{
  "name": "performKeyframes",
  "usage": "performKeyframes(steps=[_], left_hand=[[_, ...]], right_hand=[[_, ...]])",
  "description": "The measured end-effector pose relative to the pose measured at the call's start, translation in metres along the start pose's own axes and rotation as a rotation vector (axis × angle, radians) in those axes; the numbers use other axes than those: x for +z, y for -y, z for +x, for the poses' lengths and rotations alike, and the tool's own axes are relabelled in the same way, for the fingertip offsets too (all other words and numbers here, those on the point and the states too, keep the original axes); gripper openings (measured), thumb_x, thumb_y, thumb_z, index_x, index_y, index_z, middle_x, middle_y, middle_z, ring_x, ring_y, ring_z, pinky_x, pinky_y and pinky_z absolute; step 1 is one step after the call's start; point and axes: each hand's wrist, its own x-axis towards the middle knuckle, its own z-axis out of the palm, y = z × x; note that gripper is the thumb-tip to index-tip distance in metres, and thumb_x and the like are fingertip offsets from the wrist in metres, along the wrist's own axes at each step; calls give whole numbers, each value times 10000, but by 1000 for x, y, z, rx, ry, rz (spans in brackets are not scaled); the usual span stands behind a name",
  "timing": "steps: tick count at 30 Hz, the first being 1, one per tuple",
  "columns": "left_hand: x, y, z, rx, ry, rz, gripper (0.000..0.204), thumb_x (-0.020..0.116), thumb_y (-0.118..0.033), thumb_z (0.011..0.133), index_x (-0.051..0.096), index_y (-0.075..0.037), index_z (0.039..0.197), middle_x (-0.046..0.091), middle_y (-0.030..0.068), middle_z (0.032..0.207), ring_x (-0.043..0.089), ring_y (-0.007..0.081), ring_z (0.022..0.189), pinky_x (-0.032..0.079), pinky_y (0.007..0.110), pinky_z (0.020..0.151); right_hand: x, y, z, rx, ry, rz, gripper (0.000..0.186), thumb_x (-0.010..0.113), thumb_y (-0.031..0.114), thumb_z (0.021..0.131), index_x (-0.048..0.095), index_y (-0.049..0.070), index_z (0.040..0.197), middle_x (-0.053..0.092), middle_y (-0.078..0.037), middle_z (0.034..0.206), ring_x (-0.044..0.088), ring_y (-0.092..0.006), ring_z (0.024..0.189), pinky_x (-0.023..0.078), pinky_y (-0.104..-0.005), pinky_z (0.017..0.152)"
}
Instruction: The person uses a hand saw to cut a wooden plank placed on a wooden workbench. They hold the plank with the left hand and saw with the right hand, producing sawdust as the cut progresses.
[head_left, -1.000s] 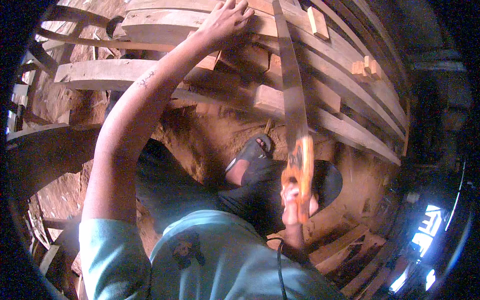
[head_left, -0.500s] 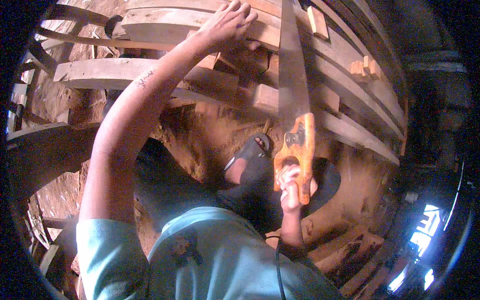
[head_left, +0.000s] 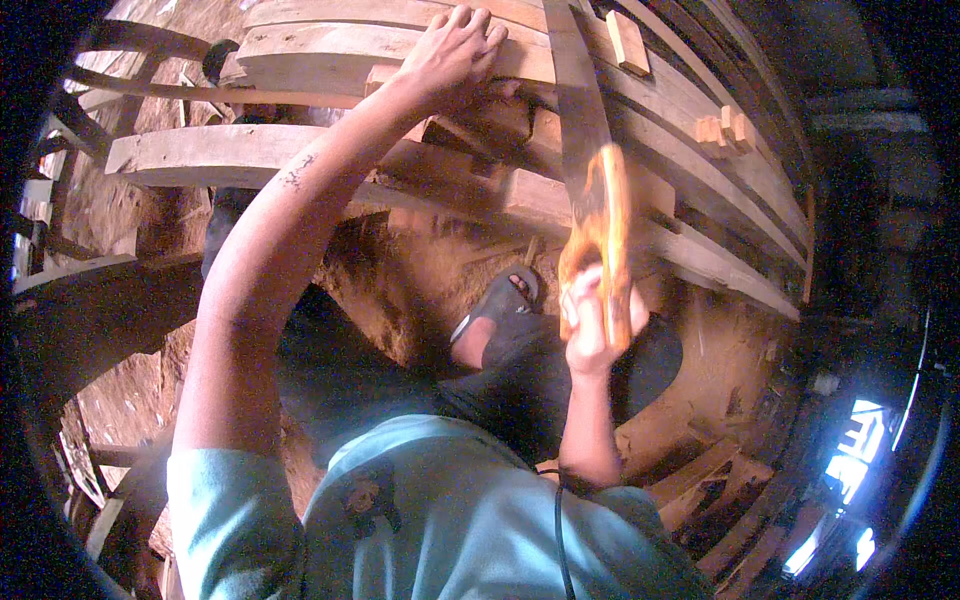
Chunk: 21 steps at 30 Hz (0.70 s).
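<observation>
My right hand is wrapped round the orange-brown wooden handle of a handsaw. The wide blade points away from me and lies across the pale planks, its far end running out at the top of the view. To the left of the blade, my left hand grips a wooden plank, knuckles up and fingers bent over it. The handle and right hand are slightly smeared by motion.
Small wood blocks sit on the long boards at the right, with several more beyond. A curved beam runs left below my forearm. My sandaled foot rests on the brown ground under the timber.
The saw and my right hand have moved forward, away from my body, with the handle closer to the planks. My left hand keeps its place on the plank.
</observation>
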Motion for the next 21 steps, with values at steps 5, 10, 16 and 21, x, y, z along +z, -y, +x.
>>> performKeyframes(steps=[5,10,16,21], left_hand=[[-18,-6,5,-63,41,-136,405,581,-285,916,569,-1,1204,548,224,1186,521,394,1126,434,503,953],[-26,-2,1,51,60,-93,502,621,-397,915,572,1,1218,556,234,1200,513,417,1141,424,506,985],[0,17,-2,103,10,95,660,701,-480,883,541,-32,1341,517,248,1363,501,448,1230,450,552,1015],[5,3,8,-15,167,12,681,716,-412,879,510,-48,1417,488,243,1454,497,454,1274,462,540,1037]], right_hand=[[-87,-67,-108,217,193,579,172,663,167,904,614,8,949,581,-61,722,519,-138,575,462,-293,530],[-86,-40,-130,196,142,441,220,695,217,920,619,11,942,590,-66,725,532,-147,594,478,-307,542],[-66,-59,-100,-126,-17,56,157,660,147,937,606,-1,944,590,-59,729,504,-117,537,436,-281,498],[9,1,20,-55,47,-6,43,639,40,958,638,-3,952,587,-24,714,499,-79,535,372,-240,473]])
